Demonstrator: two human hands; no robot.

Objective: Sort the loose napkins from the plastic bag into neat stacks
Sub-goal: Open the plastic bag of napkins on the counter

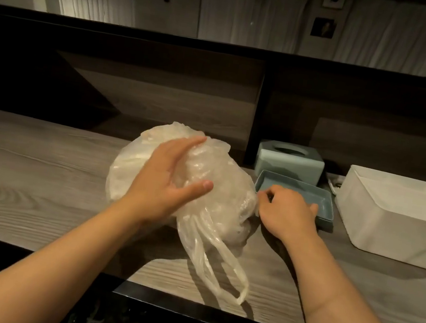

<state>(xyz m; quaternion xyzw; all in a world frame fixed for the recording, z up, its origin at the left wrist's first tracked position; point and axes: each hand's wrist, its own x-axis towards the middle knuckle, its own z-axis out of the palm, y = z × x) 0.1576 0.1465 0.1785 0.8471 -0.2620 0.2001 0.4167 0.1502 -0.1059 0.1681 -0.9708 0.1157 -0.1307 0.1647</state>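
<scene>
A bulging translucent plastic bag [218, 190] lies on the wooden counter [23, 173], its two handles trailing toward the front edge. White napkins show dimly through the plastic. My left hand [166, 182] rests flat on top of the bag with fingers spread and thumb pressed into its side. My right hand [285, 214] is at the bag's right side, fingers curled and pinching the plastic there, just in front of a shallow blue tray [312, 194].
A pale green tissue box [290, 159] with a round top opening stands behind the blue tray. A large white bin [398, 218] sits at the right. A dark wood-panel wall rises behind the counter. The counter's black front edge runs below the bag handles.
</scene>
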